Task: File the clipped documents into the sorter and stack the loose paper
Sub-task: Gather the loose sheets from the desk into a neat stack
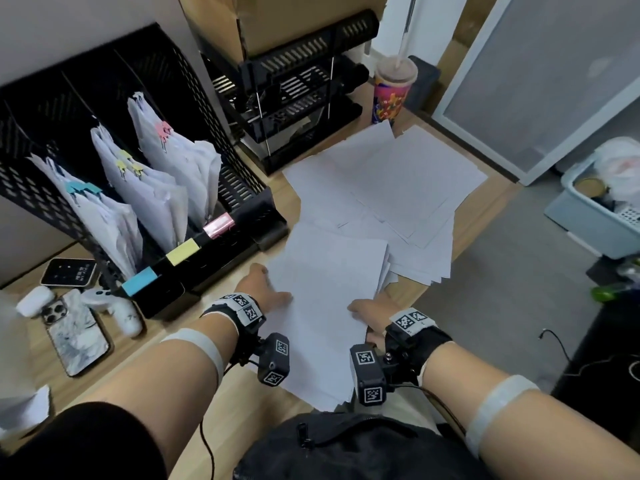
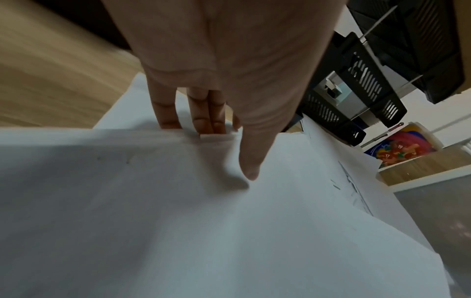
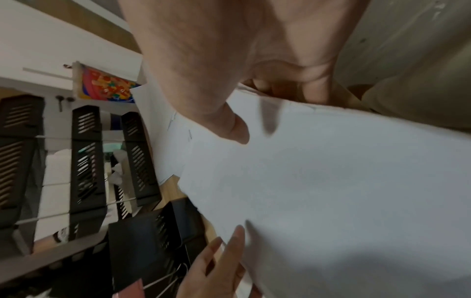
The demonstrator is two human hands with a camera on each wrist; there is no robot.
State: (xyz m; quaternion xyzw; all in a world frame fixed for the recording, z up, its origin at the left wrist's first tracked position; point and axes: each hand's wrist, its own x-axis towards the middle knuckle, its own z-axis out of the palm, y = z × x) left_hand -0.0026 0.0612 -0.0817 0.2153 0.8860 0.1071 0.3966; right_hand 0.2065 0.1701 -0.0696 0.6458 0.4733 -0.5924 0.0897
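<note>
A stack of loose white paper (image 1: 322, 306) lies slanted at the desk's near edge, overhanging it toward me. My left hand (image 1: 266, 289) pinches its left edge, thumb on top and fingers underneath (image 2: 203, 121). My right hand (image 1: 367, 313) grips the right edge the same way, with its thumb (image 3: 237, 133) on the sheet. More loose sheets (image 1: 398, 181) lie fanned out farther back. The black mesh sorter (image 1: 242, 202) at left holds clipped documents in three slots: blue clips (image 1: 85, 188), yellow clips (image 1: 128, 164), pink clips (image 1: 162, 129).
A black stacked letter tray (image 1: 298, 84) and a colourful cup with a straw (image 1: 393, 95) stand behind the sheets. Two phones (image 1: 78, 334), an earbud case (image 1: 34, 301) and a white gadget (image 1: 117, 310) lie at left. A grey bin (image 1: 595, 216) sits on the floor at right.
</note>
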